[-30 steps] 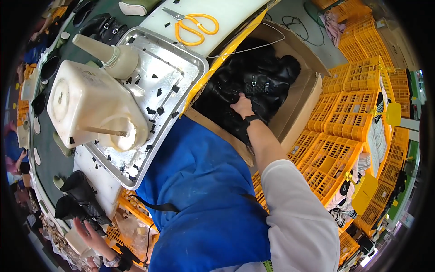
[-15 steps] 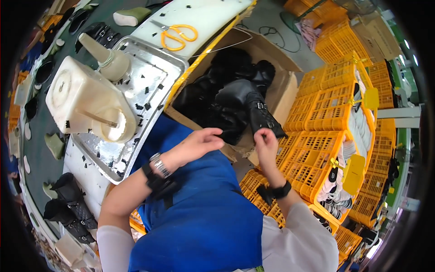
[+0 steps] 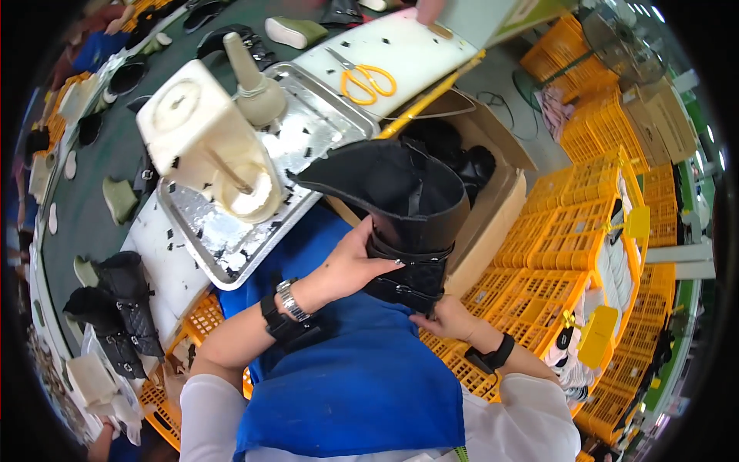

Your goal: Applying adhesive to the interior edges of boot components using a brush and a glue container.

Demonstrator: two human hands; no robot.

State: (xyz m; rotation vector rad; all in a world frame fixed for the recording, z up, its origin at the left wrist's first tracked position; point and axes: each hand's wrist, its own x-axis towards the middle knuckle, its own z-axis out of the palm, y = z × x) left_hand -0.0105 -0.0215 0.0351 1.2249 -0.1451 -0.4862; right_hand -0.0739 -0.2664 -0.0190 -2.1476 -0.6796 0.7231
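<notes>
A black boot [image 3: 408, 250] with buckled straps is held in front of my blue apron, its wide opening tipped up toward me. My left hand [image 3: 350, 266] grips the left side of the shaft, thumb lying across a strap. Lower down, my right hand [image 3: 450, 319] is closed on the boot's bottom end; part of its fingers is hidden. Behind the boot stands a cardboard box [image 3: 496, 204] with more black boots [image 3: 477, 165] in it. On my left, a metal tray [image 3: 231, 269] carries a white container with a brush [image 3: 231, 171] in its white paste, and a cone-topped bottle [image 3: 262, 100].
Yellow-handled scissors [image 3: 366, 81] lie on the white table beyond the tray. Stacked yellow crates [image 3: 531, 277] rise close on my right. A pair of black boots [image 3: 127, 308] stands at the left. Another person's hand [image 3: 429, 9] shows at the far table edge.
The boot has come up out of the box toward my body, and both hands now hold it. Before, my left hand was empty and my right was at the boot's end. The view has shifted.
</notes>
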